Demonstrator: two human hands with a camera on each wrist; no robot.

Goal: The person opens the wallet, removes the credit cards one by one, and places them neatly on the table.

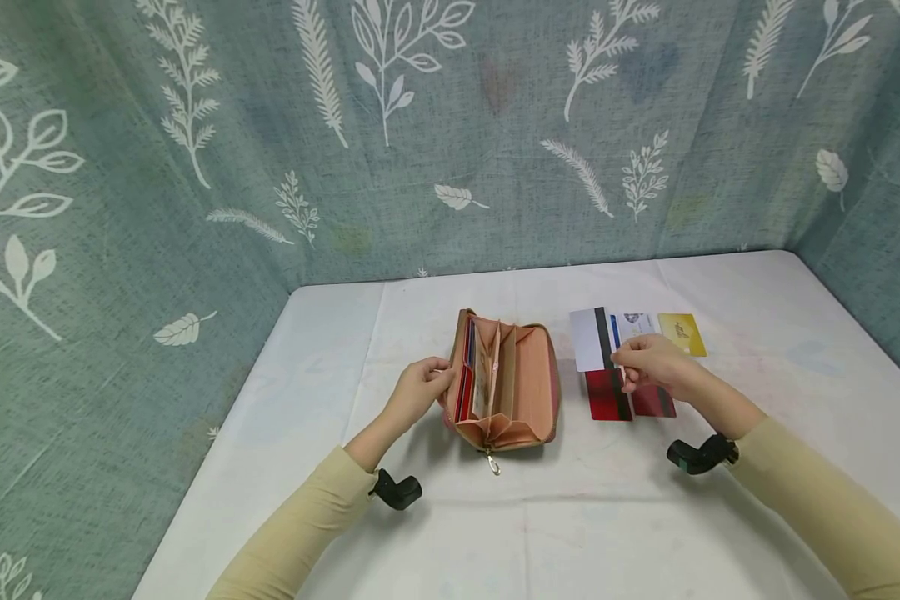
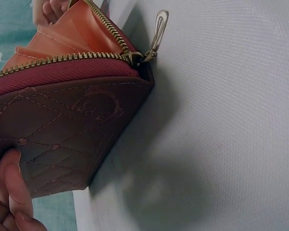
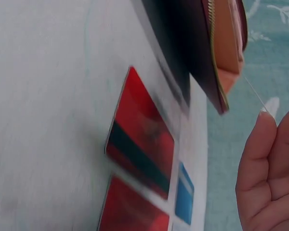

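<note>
A zip-around wallet [image 1: 528, 379] stands unzipped on the table, its peach compartments facing up and several cards [image 1: 466, 383] in the slots on its left side. My left hand [image 1: 422, 385] grips that left side; in the left wrist view its fingers [image 2: 14, 185] touch the quilted outer cover. To the right, my right hand [image 1: 652, 362] pinches a pale card [image 1: 587, 340] with a dark stripe. That card appears edge-on as a thin line in the right wrist view. Beneath and beside it lie two red cards [image 1: 603, 400], a white-and-blue card [image 1: 637, 323] and a gold card [image 1: 686, 335].
A white cloth covers the table [image 1: 495, 533]. Green leaf-patterned fabric [image 1: 510, 192] hangs behind it and on both sides. The wallet's zipper pull [image 1: 492, 463] hangs at its near end.
</note>
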